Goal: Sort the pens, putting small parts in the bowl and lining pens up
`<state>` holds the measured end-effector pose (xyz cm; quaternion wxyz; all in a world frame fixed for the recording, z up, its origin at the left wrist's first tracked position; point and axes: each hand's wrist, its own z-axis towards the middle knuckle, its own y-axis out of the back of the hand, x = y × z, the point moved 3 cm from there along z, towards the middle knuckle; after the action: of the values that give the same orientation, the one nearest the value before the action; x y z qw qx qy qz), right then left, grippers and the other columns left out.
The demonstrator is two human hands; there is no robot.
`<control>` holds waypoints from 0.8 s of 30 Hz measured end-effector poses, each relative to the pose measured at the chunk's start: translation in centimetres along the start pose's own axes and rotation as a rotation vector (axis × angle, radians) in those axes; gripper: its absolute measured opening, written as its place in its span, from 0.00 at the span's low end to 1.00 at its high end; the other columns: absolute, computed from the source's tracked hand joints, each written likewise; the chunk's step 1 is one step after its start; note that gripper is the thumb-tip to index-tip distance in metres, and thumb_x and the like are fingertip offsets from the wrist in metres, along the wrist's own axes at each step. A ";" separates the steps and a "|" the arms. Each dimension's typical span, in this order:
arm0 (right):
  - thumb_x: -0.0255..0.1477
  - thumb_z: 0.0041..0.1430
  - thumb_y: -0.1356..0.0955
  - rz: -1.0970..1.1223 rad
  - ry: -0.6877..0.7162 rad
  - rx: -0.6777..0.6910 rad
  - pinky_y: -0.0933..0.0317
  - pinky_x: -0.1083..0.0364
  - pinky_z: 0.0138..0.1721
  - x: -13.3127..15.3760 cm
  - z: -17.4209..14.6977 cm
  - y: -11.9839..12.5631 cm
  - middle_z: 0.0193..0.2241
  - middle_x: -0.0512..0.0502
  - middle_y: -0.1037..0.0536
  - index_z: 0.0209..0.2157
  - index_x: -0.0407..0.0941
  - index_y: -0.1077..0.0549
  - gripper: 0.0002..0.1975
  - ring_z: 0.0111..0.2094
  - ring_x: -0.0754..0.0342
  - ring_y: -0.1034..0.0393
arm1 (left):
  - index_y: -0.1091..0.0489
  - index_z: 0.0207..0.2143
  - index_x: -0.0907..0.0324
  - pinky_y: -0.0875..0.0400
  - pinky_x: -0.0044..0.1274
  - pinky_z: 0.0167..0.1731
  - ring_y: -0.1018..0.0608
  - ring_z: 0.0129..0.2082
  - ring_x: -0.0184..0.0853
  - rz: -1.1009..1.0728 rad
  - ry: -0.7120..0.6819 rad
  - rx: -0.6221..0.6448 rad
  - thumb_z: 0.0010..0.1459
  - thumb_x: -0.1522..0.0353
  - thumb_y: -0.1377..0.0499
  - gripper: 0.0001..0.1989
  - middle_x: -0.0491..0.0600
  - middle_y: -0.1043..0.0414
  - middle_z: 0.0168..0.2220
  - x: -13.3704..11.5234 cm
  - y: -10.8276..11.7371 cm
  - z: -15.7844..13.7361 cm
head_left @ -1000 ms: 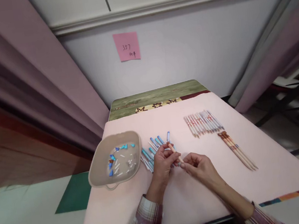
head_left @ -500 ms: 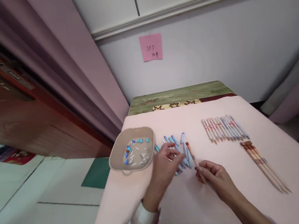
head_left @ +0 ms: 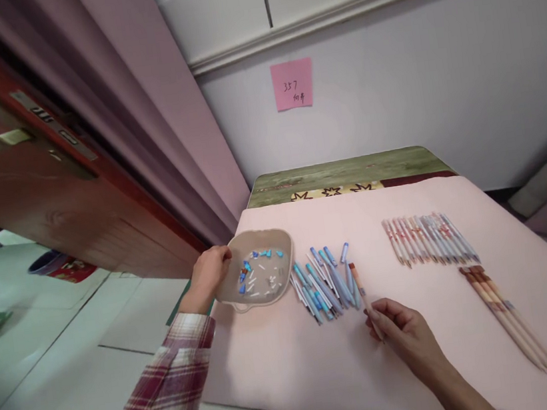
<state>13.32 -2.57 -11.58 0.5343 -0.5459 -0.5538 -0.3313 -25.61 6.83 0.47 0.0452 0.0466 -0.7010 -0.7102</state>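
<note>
Here, a person's right hand (head_left: 405, 334) pinches a brown-topped pen (head_left: 358, 281) between thumb and fingers, its length slanting just beside a cluster of blue pens (head_left: 332, 289) on the pink-covered table (head_left: 267, 354). The left hand (head_left: 206, 277) bends its fingers at the rim of a beige basin (head_left: 260, 239); whether they grip it, I cannot tell from where I stand.

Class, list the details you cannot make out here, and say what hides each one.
All in the head view:
- Left hand: gripping or just resting on the beige bin; its own back hides the palm.
- Brown-ended pen: part of the barrel, behind the right hand.
- White bits: too small to identify.
- Blue pens: exact number, as they overlap.
- Right forearm: cut off by the bottom edge.
</note>
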 end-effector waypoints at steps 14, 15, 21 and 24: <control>0.44 0.56 0.31 -0.137 0.038 -0.012 0.43 0.58 0.24 -0.4 -0.1 -0.6 0.21 0.50 0.30 0.29 0.43 0.27 0.17 0.23 0.57 0.36 | 0.26 0.30 0.60 0.36 0.25 0.34 0.24 0.38 0.42 -0.014 0.002 0.165 0.49 0.73 0.45 0.08 0.57 0.23 0.36 -2.6 -3.6 -0.5; 0.44 0.56 0.31 -0.137 0.046 -0.012 0.42 0.58 0.24 -0.3 0.0 -0.7 0.21 0.50 0.30 0.29 0.43 0.27 0.17 0.23 0.57 0.36 | 0.26 0.30 0.60 0.36 0.25 0.34 0.24 0.38 0.42 -0.011 0.000 0.167 0.49 0.73 0.45 0.08 0.57 0.23 0.35 -2.6 -3.8 -0.4; 0.44 0.55 0.31 -0.157 0.075 -0.028 0.42 0.59 0.24 0.0 0.1 -0.8 0.20 0.51 0.30 0.30 0.43 0.27 0.17 0.22 0.57 0.35 | 0.27 0.32 0.58 0.37 0.24 0.32 0.25 0.36 0.40 0.007 -0.005 0.171 0.48 0.73 0.46 0.09 0.53 0.24 0.32 -2.0 -3.8 0.1; 0.43 0.55 0.31 -0.166 0.088 -0.036 0.42 0.59 0.24 -0.3 0.3 -0.7 0.19 0.52 0.30 0.29 0.43 0.28 0.17 0.22 0.57 0.35 | 0.28 0.38 0.57 0.37 0.23 0.32 0.24 0.36 0.40 -0.007 -0.013 0.166 0.49 0.71 0.46 0.13 0.52 0.24 0.34 -1.8 -3.5 0.1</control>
<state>12.52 -2.45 -11.73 0.5189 -0.4925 -0.5672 -0.4081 -23.79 7.18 -3.06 0.0339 0.0480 -0.7574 -0.6503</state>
